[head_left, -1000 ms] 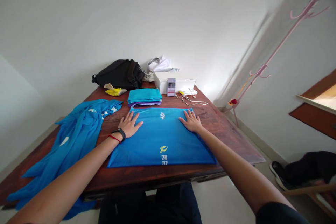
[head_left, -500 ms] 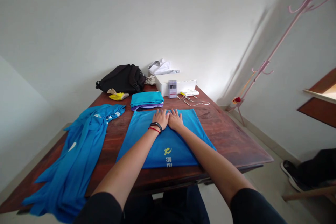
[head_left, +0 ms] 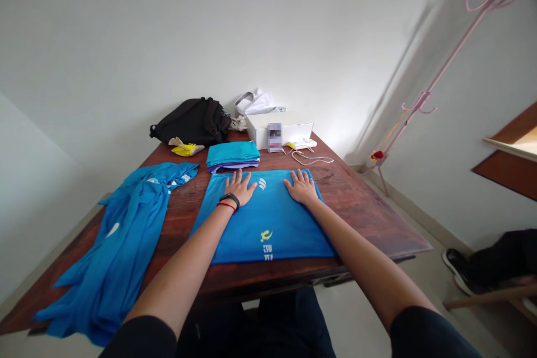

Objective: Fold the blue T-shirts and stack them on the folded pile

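A blue garment [head_left: 268, 215] lies folded flat in a rectangle in front of me, with a white mark near its far edge and a yellow logo with white lettering near its front edge. On its far left part my left hand [head_left: 240, 188] rests palm down, fingers spread. My right hand [head_left: 302, 187] lies flat on the far right part, fingers apart. Neither hand grips the cloth. Just beyond the far edge sits a stack of folded clothes [head_left: 233, 155], turquoise on top with purple below. To the left, a loose pile of blue clothing [head_left: 126, 235] drapes over the table.
The wooden table [head_left: 369, 224] carries a black backpack [head_left: 188, 121], a yellow packet [head_left: 184, 149], a white box [head_left: 258, 131] and a white cable [head_left: 312, 159]. A pink coat rack [head_left: 444, 70] stands right. A person's shoe [head_left: 455, 268] shows at lower right.
Both hands slid inward from the sides until they met at the garment's middle, then moved apart again across it. The garment stays flat; the view shifted slightly.
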The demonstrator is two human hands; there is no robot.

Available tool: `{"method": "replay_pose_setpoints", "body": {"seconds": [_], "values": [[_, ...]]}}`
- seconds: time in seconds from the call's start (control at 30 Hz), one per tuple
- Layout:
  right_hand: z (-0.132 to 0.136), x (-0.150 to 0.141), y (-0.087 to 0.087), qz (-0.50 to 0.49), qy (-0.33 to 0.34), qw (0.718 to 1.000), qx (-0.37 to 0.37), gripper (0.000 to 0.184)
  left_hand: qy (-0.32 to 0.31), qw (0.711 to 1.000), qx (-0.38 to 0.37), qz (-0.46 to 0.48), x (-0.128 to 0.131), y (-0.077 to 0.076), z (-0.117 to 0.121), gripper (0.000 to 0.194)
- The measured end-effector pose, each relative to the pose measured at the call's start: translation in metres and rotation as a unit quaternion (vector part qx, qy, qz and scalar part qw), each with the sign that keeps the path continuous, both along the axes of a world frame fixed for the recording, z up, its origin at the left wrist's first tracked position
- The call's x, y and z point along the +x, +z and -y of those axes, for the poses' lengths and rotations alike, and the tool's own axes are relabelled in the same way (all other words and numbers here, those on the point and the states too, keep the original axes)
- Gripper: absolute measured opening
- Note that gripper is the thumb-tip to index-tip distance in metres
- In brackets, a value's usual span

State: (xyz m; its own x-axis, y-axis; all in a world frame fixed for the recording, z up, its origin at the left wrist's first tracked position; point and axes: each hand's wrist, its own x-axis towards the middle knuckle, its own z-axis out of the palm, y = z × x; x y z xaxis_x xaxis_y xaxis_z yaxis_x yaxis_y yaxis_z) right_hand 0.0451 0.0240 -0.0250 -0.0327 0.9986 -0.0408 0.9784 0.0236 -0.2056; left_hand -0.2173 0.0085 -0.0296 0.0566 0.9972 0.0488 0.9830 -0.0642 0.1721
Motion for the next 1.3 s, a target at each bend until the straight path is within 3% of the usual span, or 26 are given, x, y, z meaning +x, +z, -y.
{"method": "replay_pose_setpoints", "body": {"seconds": [0.2,0.5,0.93,1.3], "values": [[-0.001,0.01,0.0,-0.006,-0.011,1.0,0.0,0.08,0.031,0.999,0.001,-0.015,-0.031,0.003,0.01,0.072],[-0.001,0.011,0.001,-0.008,-0.01,1.0,-0.001,0.077,0.035,0.999,0.024,-0.014,-0.055,0.008,0.023,0.06],[-0.007,0.017,0.0,0.011,-0.002,0.999,-0.033,0.076,0.047,0.999,0.012,0.018,-0.056,-0.002,0.025,0.062],[-0.007,0.018,0.003,0.013,0.0,0.999,-0.035,0.074,0.051,0.998,0.004,0.029,-0.056,-0.001,0.028,0.064]]}}
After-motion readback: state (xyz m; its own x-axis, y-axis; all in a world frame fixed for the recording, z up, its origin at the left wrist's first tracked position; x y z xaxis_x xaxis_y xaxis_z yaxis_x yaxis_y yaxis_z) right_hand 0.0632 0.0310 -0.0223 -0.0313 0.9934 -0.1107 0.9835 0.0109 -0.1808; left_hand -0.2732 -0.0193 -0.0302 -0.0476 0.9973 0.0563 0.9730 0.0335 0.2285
